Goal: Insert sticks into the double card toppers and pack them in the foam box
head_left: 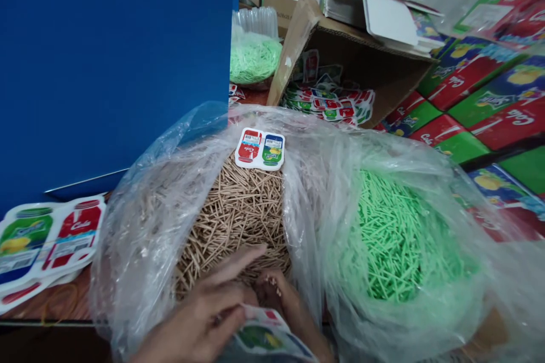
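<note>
A clear plastic bag (pixel 140 221) lies open in front of me, full of thin brown sticks (pixel 238 204). Over its near side, my left hand (pixel 200 317) has its index finger stretched across the sticks, while the thumb and other fingers close on a printed packet (pixel 266 334) with red and green pictures. My right hand (pixel 293 312) is curled beside it, with small pale stick ends showing between its fingers. The lower part of the packet is cut off by the frame. A Cola and Sprite printed card (pixel 260 149) rests on the far side of the brown sticks.
To the right stands another clear bag of green sticks (pixel 389 238). Larger printed cards (pixel 51 238) lie at left below a blue panel (pixel 114 68). Behind, a cardboard box (pixel 395 62) holds many printed pieces, beside stacked printed boxes (pixel 489 91).
</note>
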Motion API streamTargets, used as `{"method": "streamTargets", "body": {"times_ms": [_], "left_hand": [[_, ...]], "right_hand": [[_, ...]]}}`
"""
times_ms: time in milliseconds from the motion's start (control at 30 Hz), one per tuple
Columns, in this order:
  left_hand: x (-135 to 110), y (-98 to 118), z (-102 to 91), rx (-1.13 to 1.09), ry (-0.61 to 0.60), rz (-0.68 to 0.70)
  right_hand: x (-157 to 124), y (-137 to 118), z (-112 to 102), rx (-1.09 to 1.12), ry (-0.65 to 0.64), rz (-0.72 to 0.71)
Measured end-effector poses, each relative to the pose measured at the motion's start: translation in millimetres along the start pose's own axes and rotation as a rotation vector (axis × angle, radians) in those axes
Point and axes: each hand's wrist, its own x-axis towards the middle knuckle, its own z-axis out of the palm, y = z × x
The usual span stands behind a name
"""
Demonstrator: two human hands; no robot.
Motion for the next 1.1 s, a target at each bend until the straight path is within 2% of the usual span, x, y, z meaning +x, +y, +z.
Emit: {"method": "streamTargets", "body": {"times_ms": [67,133,200,267,300,367,467,633,1100], "left_hand": [[-4.8,-1.4,-2.4,-0.214,0.222,-0.243],[-8.3,-2.0,-1.1,-0.481,0.417,-0.558],[-10.9,-3.9,1.6,-0.717,0.597,-0.813],[-12.8,-9.0,3.6,-0.852,0.791,-0.927],[-13.6,-12.7,4.0,-0.892,0.872,-0.927],[-14.0,-20.7,4.1,-0.935,0.958,-0.872],[-10.5,-26.4,5.9,-0.971,0.94,-0.79],[1.2,-17.0,13.9,-1.067,0.829,-0.892],[7.9,-14.2,17.7,-1.124,0.794,-0.937]], "right_hand": [[-3.1,-1.8,-5.0,0.012,-0.007,-0.049],[-5.7,-3.5,-8.8,-0.021,0.005,-0.108],[-6.9,-4.1,-10.5,-0.04,0.019,-0.111],[-6.8,-3.7,-10.8,-0.053,0.043,-0.098],[-6.5,-3.2,-10.8,-0.058,0.058,-0.107],[-6.1,-2.2,-11.0,-0.067,0.085,-0.141],[-6.6,-0.8,-11.7,-0.073,0.089,-0.185],[-9.2,-0.3,-12.8,-0.075,0.098,-0.217],[-7.6,1.1,-14.6,-0.093,0.113,-0.247]]}}
